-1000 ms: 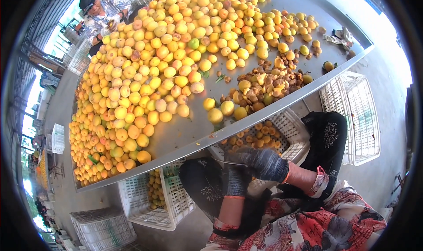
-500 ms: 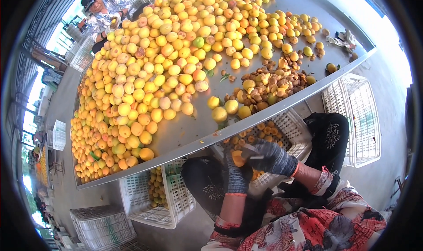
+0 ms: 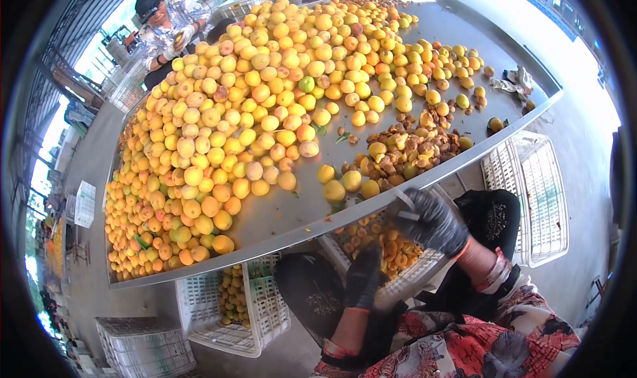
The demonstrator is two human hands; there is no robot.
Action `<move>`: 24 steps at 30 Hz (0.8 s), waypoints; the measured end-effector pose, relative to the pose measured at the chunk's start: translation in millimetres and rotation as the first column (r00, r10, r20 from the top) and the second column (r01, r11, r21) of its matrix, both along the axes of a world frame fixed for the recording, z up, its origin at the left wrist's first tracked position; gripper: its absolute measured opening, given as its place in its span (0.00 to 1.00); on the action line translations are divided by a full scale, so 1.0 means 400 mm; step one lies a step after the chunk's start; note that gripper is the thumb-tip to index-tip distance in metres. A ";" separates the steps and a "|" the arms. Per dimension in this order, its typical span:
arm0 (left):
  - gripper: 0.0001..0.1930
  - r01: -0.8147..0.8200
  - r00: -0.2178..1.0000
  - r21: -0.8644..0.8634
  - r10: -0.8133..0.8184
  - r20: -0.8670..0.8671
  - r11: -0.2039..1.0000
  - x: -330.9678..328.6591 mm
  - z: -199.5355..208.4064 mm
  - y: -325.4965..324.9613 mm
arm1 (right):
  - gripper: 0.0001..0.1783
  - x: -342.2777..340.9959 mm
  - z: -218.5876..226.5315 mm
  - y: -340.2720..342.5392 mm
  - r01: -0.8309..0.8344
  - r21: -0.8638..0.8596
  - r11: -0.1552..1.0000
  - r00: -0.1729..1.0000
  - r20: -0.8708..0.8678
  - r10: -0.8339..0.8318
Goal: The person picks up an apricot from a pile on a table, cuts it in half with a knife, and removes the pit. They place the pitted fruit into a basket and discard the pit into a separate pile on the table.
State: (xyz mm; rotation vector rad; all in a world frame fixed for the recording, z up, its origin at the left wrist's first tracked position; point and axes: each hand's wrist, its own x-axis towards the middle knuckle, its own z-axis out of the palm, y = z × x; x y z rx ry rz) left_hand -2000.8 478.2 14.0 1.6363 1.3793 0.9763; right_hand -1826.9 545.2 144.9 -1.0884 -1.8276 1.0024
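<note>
My right hand (image 3: 434, 224), in a dark glove, is raised by the table's near edge. It is closed round what looks like a small knife (image 3: 406, 202), of which only a pale, narrow part shows. Lower and to the left is my left hand (image 3: 363, 278), gloved too, over the near side of a white crate (image 3: 398, 286); motion smears its fingers, and I see no fruit in it. Opened apricot halves (image 3: 396, 250) lie in that crate between my knees. Just beyond my right hand, a brownish heap of pits and scraps (image 3: 415, 149) sits on the metal table (image 3: 269, 225).
A large pile of whole apricots (image 3: 225, 126) covers much of the table. White crates stand below it, one with fruit (image 3: 232, 338) at left, one (image 3: 531, 199) at right. A crumpled cloth (image 3: 514, 82) lies at the far right. Another person (image 3: 174, 29) sits across the table.
My hands have moved apart: the right up and to the right, the left slightly down. The apricot that was between them is no longer seen there. The view has shifted slightly.
</note>
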 end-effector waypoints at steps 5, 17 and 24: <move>0.17 0.001 0.829 -0.607 0.338 0.444 0.795 -0.002 0.127 0.020 | 0.18 0.006 0.078 0.155 0.121 0.314 0.942 0.902 0.360 -0.236; 0.15 -0.066 0.850 -0.441 0.282 0.445 0.895 -0.065 0.182 0.045 | 0.24 -0.274 0.021 0.360 -0.162 -0.010 0.987 0.655 0.747 0.115; 0.16 -0.161 0.812 -0.345 0.323 0.487 0.925 -0.086 0.183 0.054 | 0.22 -0.211 0.044 0.380 -0.113 -0.123 0.986 0.717 0.677 0.167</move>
